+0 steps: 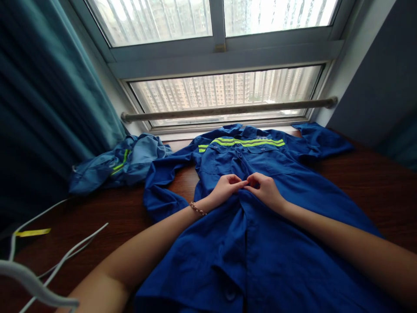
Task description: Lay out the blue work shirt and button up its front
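A blue work jacket [286, 243] with yellow-green and grey reflective stripes across the chest lies spread out, front side up, its collar toward the window. Both my hands meet at its front opening, below the chest pockets. My left hand [228, 186], with a braided bracelet at the wrist, pinches the front edge between thumb and fingers. My right hand [263, 188] pinches the same spot from the other side, fingertips touching the left ones. Whatever small part sits between the fingertips is hidden. Below the hands the front edges lie loosely folded and partly apart.
A crumpled blue garment [120, 163] with a yellow-green stripe lies at the left on the brown wooden surface [107, 213]. White cables [65, 256] run along the left front. A metal rail [228, 111] crosses the window; a teal curtain [65, 87] hangs left.
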The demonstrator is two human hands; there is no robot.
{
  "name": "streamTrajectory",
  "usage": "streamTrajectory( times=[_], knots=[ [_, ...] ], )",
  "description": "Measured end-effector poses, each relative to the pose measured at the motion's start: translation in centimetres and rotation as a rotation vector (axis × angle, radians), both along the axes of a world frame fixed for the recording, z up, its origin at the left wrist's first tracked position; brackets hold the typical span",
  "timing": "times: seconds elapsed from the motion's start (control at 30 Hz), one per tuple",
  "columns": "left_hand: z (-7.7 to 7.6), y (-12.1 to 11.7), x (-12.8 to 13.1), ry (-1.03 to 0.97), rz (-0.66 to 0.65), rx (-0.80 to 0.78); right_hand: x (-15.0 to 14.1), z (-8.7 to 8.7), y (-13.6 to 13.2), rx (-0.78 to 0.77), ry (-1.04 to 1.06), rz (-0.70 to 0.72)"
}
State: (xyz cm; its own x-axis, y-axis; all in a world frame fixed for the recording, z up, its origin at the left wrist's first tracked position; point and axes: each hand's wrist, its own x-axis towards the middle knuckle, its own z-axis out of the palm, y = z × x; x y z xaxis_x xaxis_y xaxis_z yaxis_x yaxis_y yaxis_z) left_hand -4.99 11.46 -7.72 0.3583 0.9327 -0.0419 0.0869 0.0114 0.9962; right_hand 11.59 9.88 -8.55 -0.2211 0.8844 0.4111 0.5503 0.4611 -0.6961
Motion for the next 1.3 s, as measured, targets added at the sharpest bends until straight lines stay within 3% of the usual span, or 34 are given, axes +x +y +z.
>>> streamTrajectory(
  times=[0.13,0.53,0.93,1.3],
  knots=[
    [0.0,-0.3,0.1,0.027,0.045,0.070,-0.1,-0.1,-0.1,0.024,-0.017,0.046],
    [-0.3,0.1,0.2,-0.219,0.143,-0.232,-0.2,0.1,-0.4,-0.047,0.153,0.075],
    [-0.8,0.2,0.2,-0.214,0.173,-0.204,-0.2,0.3,-0.4,-0.073,0.185,0.092],
    [-0.3,0.0,0.1,-0.243,0.052,-0.088,-0.3,0.5,-0.6,-0.082,0.188,0.133]
  ],
)
